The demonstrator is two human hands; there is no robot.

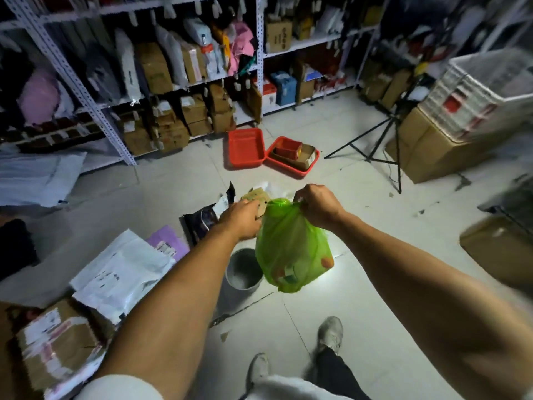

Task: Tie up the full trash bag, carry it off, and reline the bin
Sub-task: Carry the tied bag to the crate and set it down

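Now both hands clench the green trash bag's point(291, 249) gathered neck, left hand point(243, 219) and right hand point(315, 204), bag hanging above the grey bin point(243, 269).

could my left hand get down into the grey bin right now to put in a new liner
Probably not yet. The grey bin sits open below with nothing covering its mouth, but your left hand is up at the green bag, which your right hand also grips.
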